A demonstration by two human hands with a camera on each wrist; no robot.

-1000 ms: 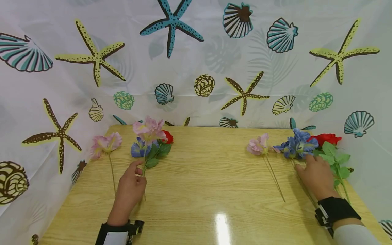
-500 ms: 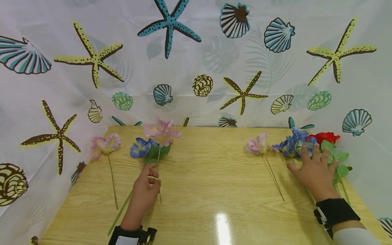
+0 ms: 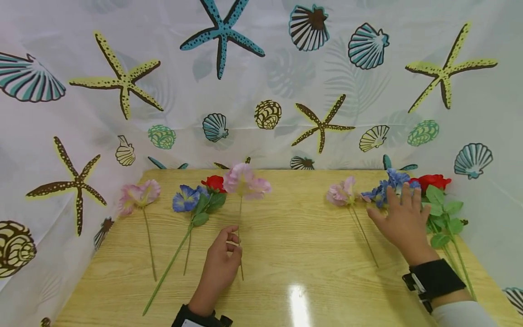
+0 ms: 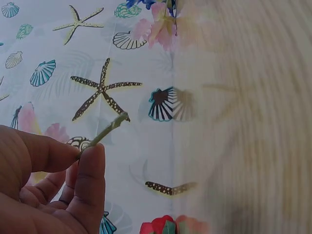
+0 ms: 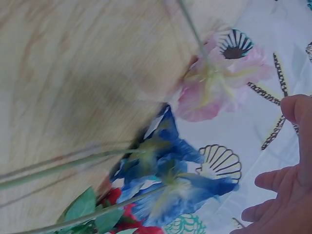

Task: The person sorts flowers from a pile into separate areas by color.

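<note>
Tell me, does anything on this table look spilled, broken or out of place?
Nothing stands out as spilled or damaged. At most, the red rose and blue flower on the left overlap, the rose's green stem slanting untidily. The left hand pinches a pink flower by its stem.

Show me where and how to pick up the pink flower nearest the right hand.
Probably best: pinch the pink flower midway along its bare stem, from above and the near side. The stem is thin, its free end slanting toward the camera; the ruffled petals at its far end look easy to crush.
</note>
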